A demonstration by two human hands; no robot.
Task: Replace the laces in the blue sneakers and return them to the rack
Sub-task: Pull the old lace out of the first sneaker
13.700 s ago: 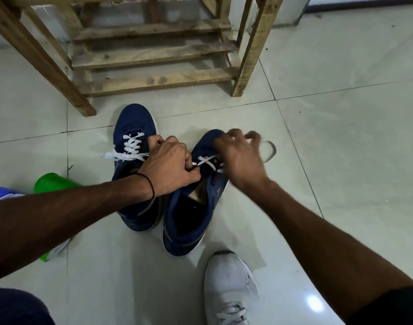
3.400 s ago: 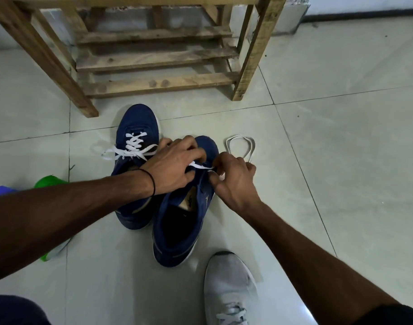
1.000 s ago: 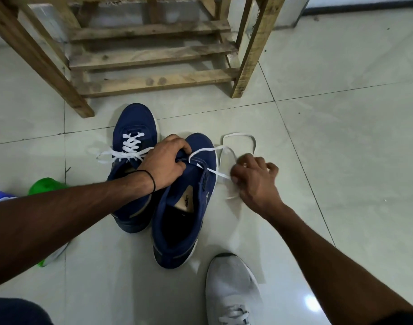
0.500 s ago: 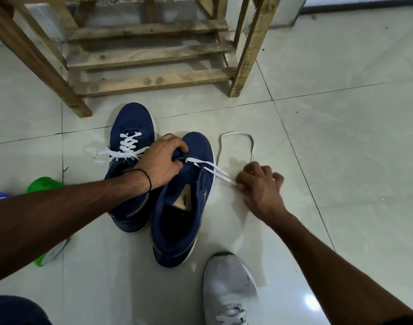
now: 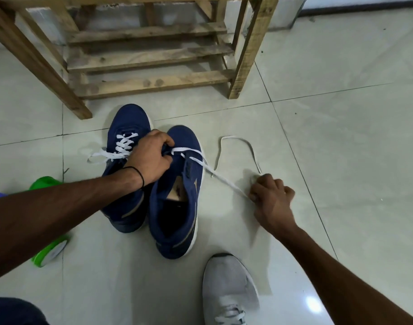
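Note:
Two blue sneakers stand side by side on the tiled floor before a wooden rack (image 5: 149, 55). The left sneaker (image 5: 123, 184) carries a white lace crossed through its eyelets. The right sneaker (image 5: 177, 202) has a white lace (image 5: 219, 177) only through its front eyelets. My left hand (image 5: 151, 158) grips the right sneaker's tongue area near the front eyelets. My right hand (image 5: 270, 195) pinches the lace, stretched taut from the shoe down to the right. The rest of that lace loops on the floor beyond my right hand.
A grey sneaker (image 5: 229, 292) on a foot sits at the bottom centre. A green object (image 5: 48, 249) lies on the floor under my left forearm, with something blue at the left edge. Bare tiles stretch to the right.
My right hand has drawn the lace farther down and right, away from the shoe, so more of it runs taut. My left hand keeps its hold on the right sneaker.

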